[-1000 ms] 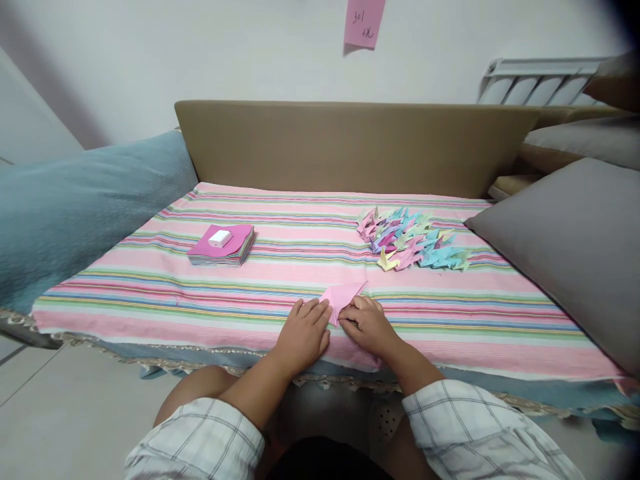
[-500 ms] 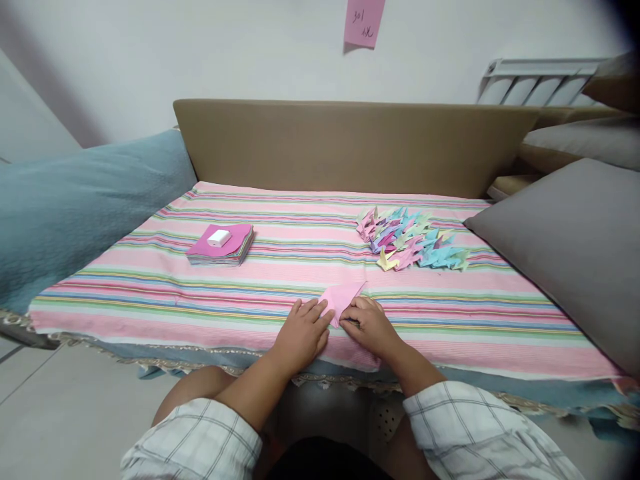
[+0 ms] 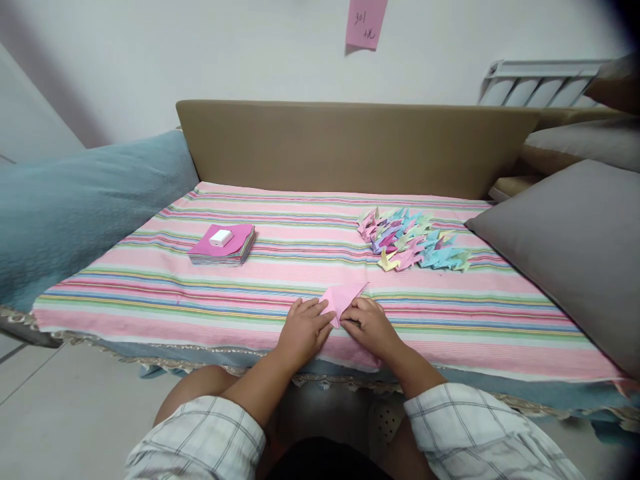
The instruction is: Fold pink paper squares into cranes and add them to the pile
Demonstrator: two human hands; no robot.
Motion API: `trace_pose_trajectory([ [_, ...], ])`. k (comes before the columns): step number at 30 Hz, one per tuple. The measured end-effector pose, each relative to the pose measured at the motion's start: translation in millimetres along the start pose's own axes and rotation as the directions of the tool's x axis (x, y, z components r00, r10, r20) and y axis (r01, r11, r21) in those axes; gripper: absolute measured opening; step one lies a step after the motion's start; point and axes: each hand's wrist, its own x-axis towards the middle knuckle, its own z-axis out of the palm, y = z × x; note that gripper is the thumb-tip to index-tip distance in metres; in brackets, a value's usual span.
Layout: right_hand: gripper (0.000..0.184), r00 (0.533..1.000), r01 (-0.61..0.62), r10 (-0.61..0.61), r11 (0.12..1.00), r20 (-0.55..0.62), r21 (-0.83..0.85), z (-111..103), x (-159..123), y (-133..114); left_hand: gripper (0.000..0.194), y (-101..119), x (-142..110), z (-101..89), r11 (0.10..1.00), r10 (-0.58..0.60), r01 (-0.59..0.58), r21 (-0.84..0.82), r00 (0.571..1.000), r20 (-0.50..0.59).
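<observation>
Folding appears to be partway through on a sheet of pink paper, which lies on a striped cloth at the near edge, just right of the middle. The paper has slanted edges and a narrow point toward the near side; it looks creased into a flat shape, with no raised form so far. The person's left hand rests palm down, fingers loosely spread, the fingertips pressing on the paper's left part. The right hand has its fingers bunched, and its grip is pinching the paper's right edge between thumb and forefinger.

Beyond the hands, toward the far right, sits a cluster of small folded paper shapes in pink, blue, green, yellow and purple, with pointed tips; these look finished. Well apart, on the left, is a thick stack of paper, seemingly flat and unfolded, so plenty of sheets seem to remain. A small white block sits on top of it.

Around all this are a brown backrest at the far side, a blue-covered armrest on the left and a grey cushion on the right. Above, a pink handwritten note hangs on the wall.
</observation>
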Motion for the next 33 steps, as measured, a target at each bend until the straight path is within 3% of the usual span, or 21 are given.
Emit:
trace_pose_trajectory([
  [12,0.013,1.000,-0.023,0.022,0.996,0.011,0.089,-2,-1,-1,0.025,-1,-1,5.4,1.000,0.002,-0.001,0.002,0.999,-0.051],
  [23,0.015,0.984,-0.148,0.159,0.982,-0.084,0.119,10,4,-7,0.025,-2,0,6.9,1.000,-0.010,0.010,-0.002,0.999,-0.054],
  [33,0.017,0.959,-0.263,0.276,0.951,-0.064,0.165,9,3,-14,0.028,-4,-2,10.7,1.000,-0.008,0.007,-0.013,0.997,-0.074],
])
